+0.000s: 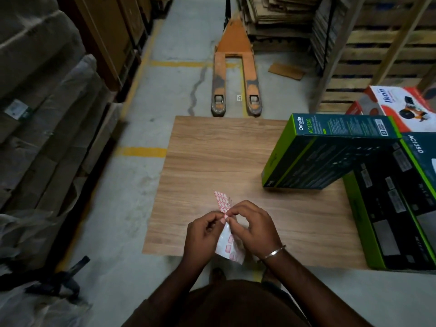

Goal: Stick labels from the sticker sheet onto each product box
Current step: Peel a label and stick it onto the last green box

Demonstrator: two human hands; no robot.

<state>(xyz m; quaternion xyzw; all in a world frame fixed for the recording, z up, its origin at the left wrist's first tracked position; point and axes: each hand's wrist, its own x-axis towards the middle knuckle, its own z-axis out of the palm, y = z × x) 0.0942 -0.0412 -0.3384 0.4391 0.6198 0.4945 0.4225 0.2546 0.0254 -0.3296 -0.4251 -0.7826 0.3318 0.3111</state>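
Note:
Above the near edge of the wooden table (212,152), both my hands hold a sticker sheet (223,201) with red-bordered labels. My left hand (203,234) pinches the sheet from the left. My right hand (253,226) pinches it at the middle, fingertips meeting the left thumb. The sheet's lower part (230,250) hangs between my wrists. A green and black product box (330,154) leans on the table's right side. A second, larger green and black box (398,204) lies beside it at the right edge. A white and orange box (401,105) sits behind them.
An orange pallet jack (236,74) stands on the concrete floor beyond the table. Wrapped cartons (47,114) line the left side. Wooden pallets (382,50) and stacked flat cardboard (278,15) stand at the back right. A dark clamp-like tool (68,277) lies at the lower left.

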